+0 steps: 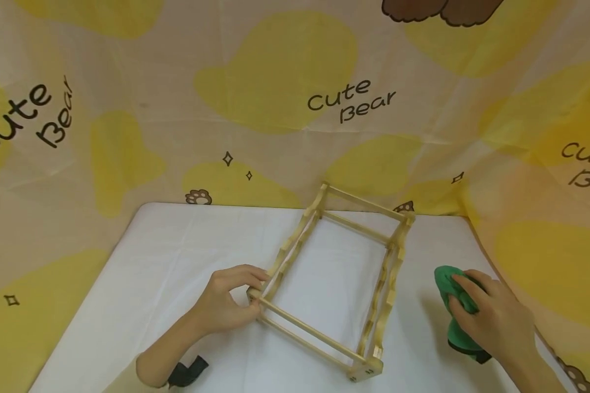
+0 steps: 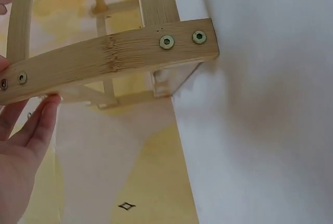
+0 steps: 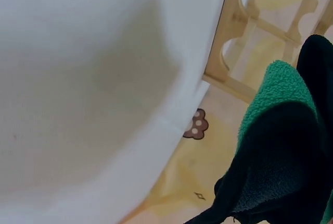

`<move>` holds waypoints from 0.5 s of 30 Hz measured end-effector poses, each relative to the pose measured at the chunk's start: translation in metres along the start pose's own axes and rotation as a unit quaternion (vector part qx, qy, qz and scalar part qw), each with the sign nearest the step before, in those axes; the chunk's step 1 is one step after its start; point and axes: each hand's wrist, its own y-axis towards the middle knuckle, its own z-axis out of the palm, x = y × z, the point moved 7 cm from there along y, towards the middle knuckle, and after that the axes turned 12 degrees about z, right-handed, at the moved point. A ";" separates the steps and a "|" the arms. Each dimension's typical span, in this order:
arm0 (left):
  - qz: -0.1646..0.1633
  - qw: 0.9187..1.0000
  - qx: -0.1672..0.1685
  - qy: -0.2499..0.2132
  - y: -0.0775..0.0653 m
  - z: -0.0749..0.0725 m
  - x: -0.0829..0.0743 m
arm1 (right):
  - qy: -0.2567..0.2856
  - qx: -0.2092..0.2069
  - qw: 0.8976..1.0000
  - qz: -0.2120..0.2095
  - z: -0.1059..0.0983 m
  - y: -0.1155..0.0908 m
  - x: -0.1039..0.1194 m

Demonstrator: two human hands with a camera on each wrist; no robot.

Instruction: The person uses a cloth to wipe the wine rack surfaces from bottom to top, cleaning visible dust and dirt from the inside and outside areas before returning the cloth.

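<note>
A pale wooden rack (image 1: 390, 297) with wavy, notched side rails and straight crossbars stands at a slant on the white table. My left hand (image 1: 231, 300) grips its near left corner, the thumb in front and the fingers over the top. In the left wrist view, an end piece (image 2: 125, 52) of the rack shows two bolts toward each end, with fingers (image 2: 44, 125) at its left end. Off to the right of the rack, my right hand (image 1: 496, 316) holds a bunched green cloth (image 1: 456, 292). The right wrist view shows the cloth (image 3: 281, 86) with dark folds hanging down.
White cloth covers the table (image 1: 196, 240). Yellow and beige printed fabric (image 1: 275, 71) hangs behind it and along both sides. A small black object (image 1: 189, 372) lies by my left sleeve, near the front.
</note>
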 end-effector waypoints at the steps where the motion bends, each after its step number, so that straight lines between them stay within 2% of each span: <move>1: -0.009 1.000 0.000 -0.006 -0.001 -0.002 0.004 | 0.000 -0.001 1.000 0.000 0.000 0.001 -0.001; 7: -0.065 0.997 0.000 -0.035 -0.003 -0.014 0.025 | -0.004 -0.004 1.000 0.010 0.003 0.006 -0.007; 15: -0.109 0.992 0.002 -0.068 0.000 -0.020 0.042 | 0.000 0.013 1.000 0.021 0.013 0.007 -0.016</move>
